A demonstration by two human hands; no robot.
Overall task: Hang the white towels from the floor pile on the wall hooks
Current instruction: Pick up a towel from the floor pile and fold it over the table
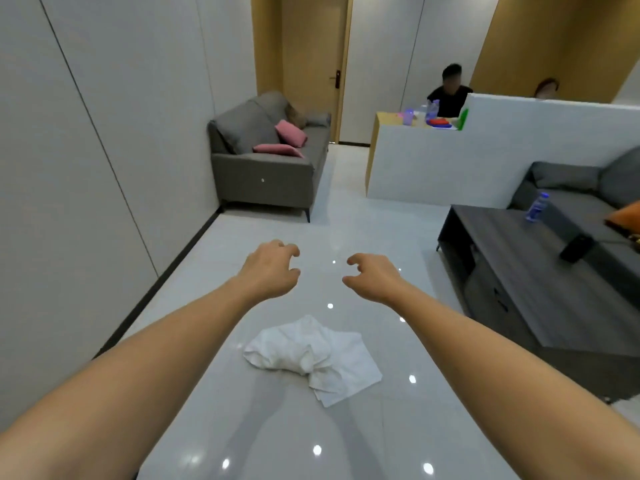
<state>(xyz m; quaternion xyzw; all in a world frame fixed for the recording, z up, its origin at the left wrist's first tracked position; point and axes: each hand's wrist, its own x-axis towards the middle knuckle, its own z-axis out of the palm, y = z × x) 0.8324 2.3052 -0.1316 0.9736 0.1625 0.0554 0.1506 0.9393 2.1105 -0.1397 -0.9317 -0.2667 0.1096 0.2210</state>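
A crumpled pile of white towels lies on the glossy grey floor between my outstretched forearms. My left hand hangs in the air above and beyond the pile, its fingers loosely curled and holding nothing. My right hand hovers level with it to the right, also loosely curled and empty. Neither hand touches the towels. No wall hooks are in view.
A white panelled wall runs along the left. A grey sofa with pink cushions stands ahead against it. A dark low table with a bottle is at right. Behind a white counter sits a person.
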